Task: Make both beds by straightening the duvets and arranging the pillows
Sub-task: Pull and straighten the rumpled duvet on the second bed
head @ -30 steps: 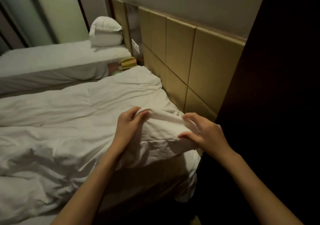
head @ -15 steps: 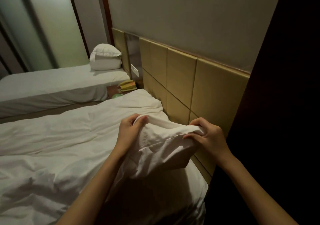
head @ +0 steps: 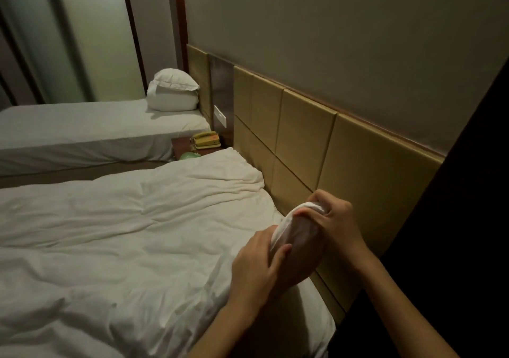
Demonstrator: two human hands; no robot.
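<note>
A rumpled white duvet (head: pixel 132 236) covers the near bed, which fills the lower left. Its near head-end corner is lifted off the mattress close to the padded headboard. My right hand (head: pixel 334 220) grips the top of that raised corner, and my left hand (head: pixel 256 264) holds the duvet edge just below it. No pillow shows on the near bed. On the far bed (head: pixel 82 126) the cover lies flat, and two white pillows (head: pixel 172 92) are stacked at its head.
A tan padded headboard (head: pixel 303 126) runs along the wall behind both beds. Between the beds a wooden nightstand (head: pixel 183 144) carries a yellow telephone (head: pixel 206 139) and a green object. A dark wall or cabinet (head: pixel 454 220) closes in the right side.
Both hands have carried the duvet corner up and to the right, toward the headboard, and have come closer together. The view has tilted up and shifted.
</note>
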